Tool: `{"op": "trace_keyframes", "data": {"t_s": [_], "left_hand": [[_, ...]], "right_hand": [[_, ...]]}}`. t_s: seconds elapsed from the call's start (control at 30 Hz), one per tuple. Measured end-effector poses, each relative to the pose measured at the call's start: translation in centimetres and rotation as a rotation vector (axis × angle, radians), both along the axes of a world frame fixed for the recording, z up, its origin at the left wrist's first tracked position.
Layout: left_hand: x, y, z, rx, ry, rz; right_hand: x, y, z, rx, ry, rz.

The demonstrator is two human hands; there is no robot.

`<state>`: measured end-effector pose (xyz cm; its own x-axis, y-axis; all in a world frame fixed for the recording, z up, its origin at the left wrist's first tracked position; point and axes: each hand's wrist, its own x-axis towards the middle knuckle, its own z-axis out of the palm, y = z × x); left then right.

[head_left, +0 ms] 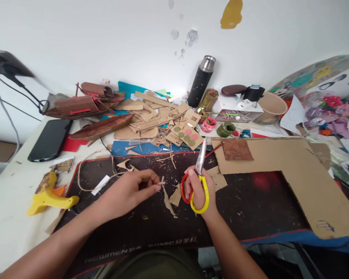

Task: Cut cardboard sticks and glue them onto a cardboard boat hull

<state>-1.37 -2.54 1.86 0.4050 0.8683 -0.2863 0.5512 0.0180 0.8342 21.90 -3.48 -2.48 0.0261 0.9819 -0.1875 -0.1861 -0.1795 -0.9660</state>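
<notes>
My left hand is closed, pinching a small tan piece between thumb and fingertips. Whether that piece is twine or a thin cardboard strip I cannot tell. A length of twine curves across the mat and passes out of sight behind this hand. To the right, my right hand grips scissors with one red and one yellow handle loop. Their blades are together and point away from me. Torn brown scraps lie on the dark mat between the hands.
Cut cardboard is heaped at the back, beside brown model boats. A yellow glue gun and a phone lie left. Behind stand a black flask and paint pots. A large cardboard sheet covers the right.
</notes>
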Motion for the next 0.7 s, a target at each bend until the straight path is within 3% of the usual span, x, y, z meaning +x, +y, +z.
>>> {"op": "trace_keyframes", "data": {"t_s": [0.1, 0.2, 0.4, 0.7], "left_hand": [[-0.2, 1.4, 0.4, -0.108, -0.233, 0.189], [0.4, 2.4, 0.6, -0.162, -0.361, 0.274], [1.5, 3.4, 0.6, -0.188, -0.406, 0.269], [1.0, 3.4, -0.2, -0.211, -0.378, 0.205]], "right_hand": [[-0.1, 0.2, 0.1, -0.002, 0.012, 0.016], [-0.3, 0.6, 0.5, -0.012, 0.028, 0.047], [-1.7, 1.6, 1.6, -0.033, 0.037, 0.139], [-3.1, 2.9, 2.4, -0.031, 0.050, 0.236]]}}
